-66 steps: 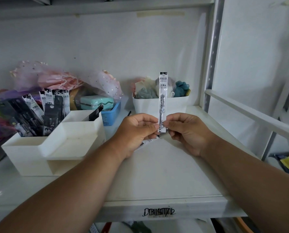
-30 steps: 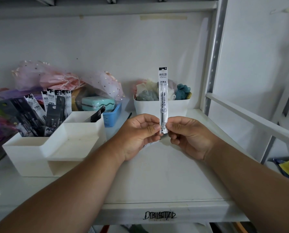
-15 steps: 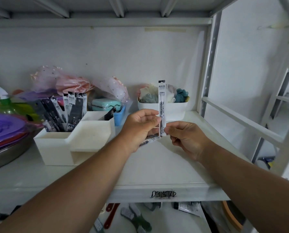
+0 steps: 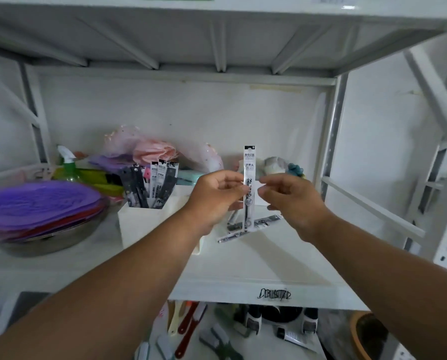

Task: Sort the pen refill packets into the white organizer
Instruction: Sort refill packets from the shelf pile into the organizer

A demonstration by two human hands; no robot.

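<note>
I see the left hand (image 4: 217,196) pinching a pen refill packet (image 4: 249,188) and holding it straight up above the white shelf (image 4: 256,266). The right hand (image 4: 292,201) is just beside the packet with its fingers loosely curled, but I cannot tell if it touches. The white organizer (image 4: 149,224) sits to the left with more packets (image 4: 154,183) standing in it, and a few loose packets (image 4: 245,228) lie on the shelf.

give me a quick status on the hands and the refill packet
Left hand pinches refill packet, held upright. Right hand beside it, contact unclear. Loose packets on shelf. White organizer left, path clear.
</note>
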